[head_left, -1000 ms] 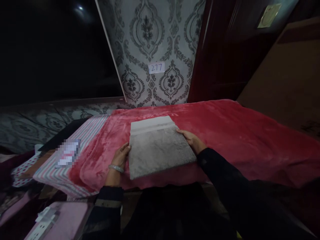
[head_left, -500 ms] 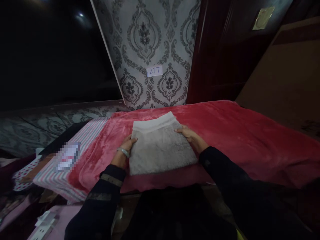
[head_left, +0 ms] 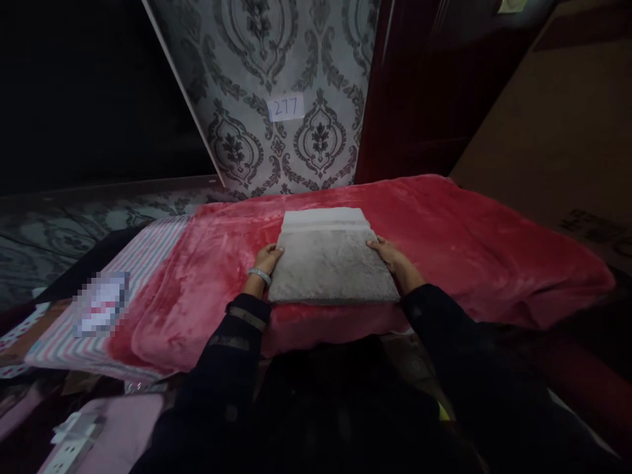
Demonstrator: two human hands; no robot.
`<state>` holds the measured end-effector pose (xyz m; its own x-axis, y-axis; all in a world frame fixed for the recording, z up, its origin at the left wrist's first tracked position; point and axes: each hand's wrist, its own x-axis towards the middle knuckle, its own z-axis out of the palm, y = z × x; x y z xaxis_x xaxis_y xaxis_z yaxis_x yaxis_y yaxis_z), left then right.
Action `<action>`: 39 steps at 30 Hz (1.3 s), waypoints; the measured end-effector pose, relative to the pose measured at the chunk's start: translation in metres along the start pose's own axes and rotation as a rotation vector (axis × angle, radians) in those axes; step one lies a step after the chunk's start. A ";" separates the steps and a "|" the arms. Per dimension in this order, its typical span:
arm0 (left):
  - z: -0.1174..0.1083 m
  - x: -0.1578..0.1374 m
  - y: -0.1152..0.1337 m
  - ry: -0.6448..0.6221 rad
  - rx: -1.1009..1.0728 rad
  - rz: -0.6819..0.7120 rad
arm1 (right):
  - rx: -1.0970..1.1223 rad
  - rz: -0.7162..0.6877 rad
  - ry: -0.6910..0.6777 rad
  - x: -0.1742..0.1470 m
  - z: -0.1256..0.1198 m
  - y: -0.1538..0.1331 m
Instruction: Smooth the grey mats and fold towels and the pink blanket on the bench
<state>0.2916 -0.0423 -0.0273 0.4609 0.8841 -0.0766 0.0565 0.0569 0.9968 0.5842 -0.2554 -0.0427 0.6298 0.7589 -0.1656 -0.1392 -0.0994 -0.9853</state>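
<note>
A folded grey fleecy cloth (head_left: 332,264) with a whitish band along its far edge lies squarely in front of me, over the red blanket (head_left: 217,283). At its left edge my left hand (head_left: 268,257), with a bracelet at the wrist, is closed with the thumb on top. My right hand (head_left: 388,255) pinches the right edge in the same way. The fingers under the cloth are hidden, and I cannot tell whether its underside fully rests on the blanket.
A striped sheet (head_left: 155,253) shows to the left, with a blurred-out item (head_left: 103,304) on it. A power strip (head_left: 74,441) stands at the lower left. Behind are a dark screen (head_left: 89,92), a patterned wall with a paper marked 277 (head_left: 286,107), and a large brown board (head_left: 553,131) on the right.
The cloth, slanted with its far right corner raised before, now lies straighter and flatter. Both hands still grip its sides. The view has shifted slightly.
</note>
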 end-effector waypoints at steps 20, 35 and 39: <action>-0.003 -0.010 -0.010 -0.223 0.025 0.185 | 0.034 0.064 -0.118 -0.081 -0.005 0.003; -0.005 -0.064 0.008 -0.013 0.831 0.310 | -0.416 -0.262 0.002 -0.072 -0.016 0.017; -0.014 -0.071 0.021 0.088 1.045 0.316 | -0.771 -0.353 0.251 -0.086 -0.015 0.011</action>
<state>0.2481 -0.0974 -0.0002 0.5245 0.8218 0.2226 0.6891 -0.5633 0.4560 0.5403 -0.3313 -0.0398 0.7004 0.6729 0.2381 0.5919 -0.3612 -0.7206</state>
